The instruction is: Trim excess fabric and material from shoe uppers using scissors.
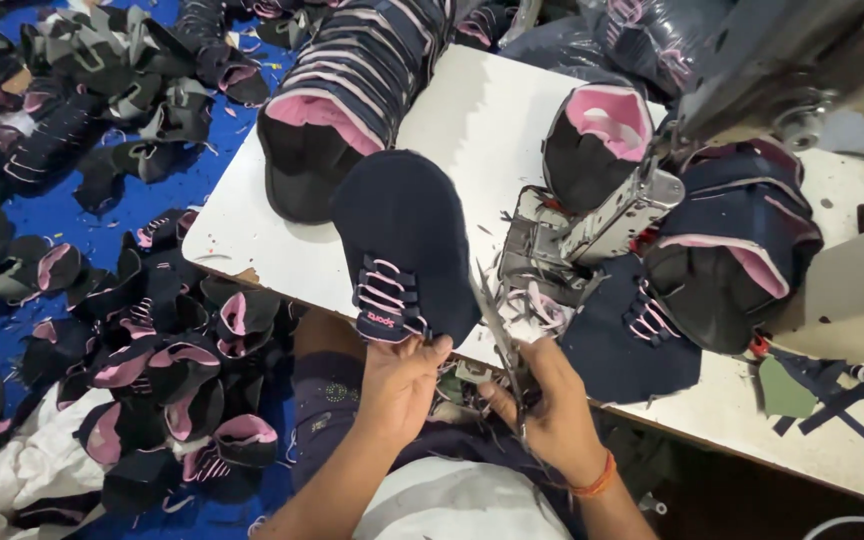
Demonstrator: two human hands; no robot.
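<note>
Navy shoe upper (407, 240) above left hand (399, 385), pinched

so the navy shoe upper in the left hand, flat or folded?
Flat: the shoe upper lies spread on the table, left hand gripping its laced end.

Navy shoe upper (404, 240) with pink laces; white table (472, 120).

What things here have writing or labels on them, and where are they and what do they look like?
Small label: on the heel edge of the navy shoe upper, just above the left hand that holds it; short line of pink lettering on dark blue.
Nothing else: no packages, signs or screens show. The right hand holds scissors, which show no label.
</note>
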